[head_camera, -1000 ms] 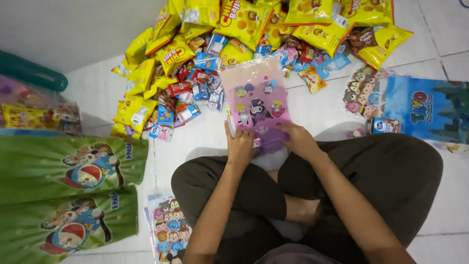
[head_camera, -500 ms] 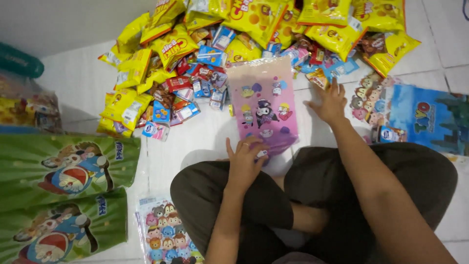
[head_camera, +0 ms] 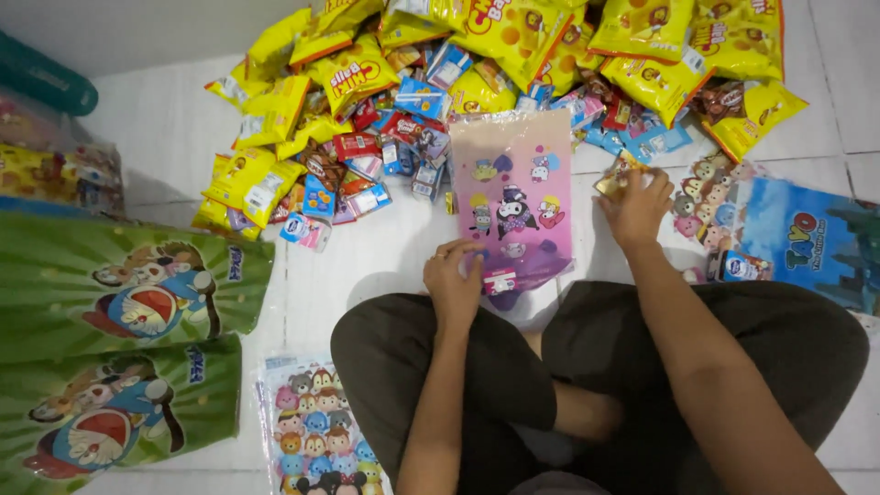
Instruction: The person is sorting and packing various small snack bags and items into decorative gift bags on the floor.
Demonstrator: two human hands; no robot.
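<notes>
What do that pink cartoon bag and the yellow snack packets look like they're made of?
The pink cartoon bag looks like thin glossy plastic film: it lies flat, with a faint sheen. The yellow snack packets seem to be shiny foil-type plastic, puffed and creased, with glare on the folds. Neither can be told for certain.

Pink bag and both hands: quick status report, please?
Left hand presses the pink bag flat on the floor. Right hand grips a small gold packet beside it. Snack pile crowds the bag's far end.

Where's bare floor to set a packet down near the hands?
Bare white tile lies left of the pink bag, between the snack pile, the green bags and the left hand. Around the right hand it is crowded.
</notes>
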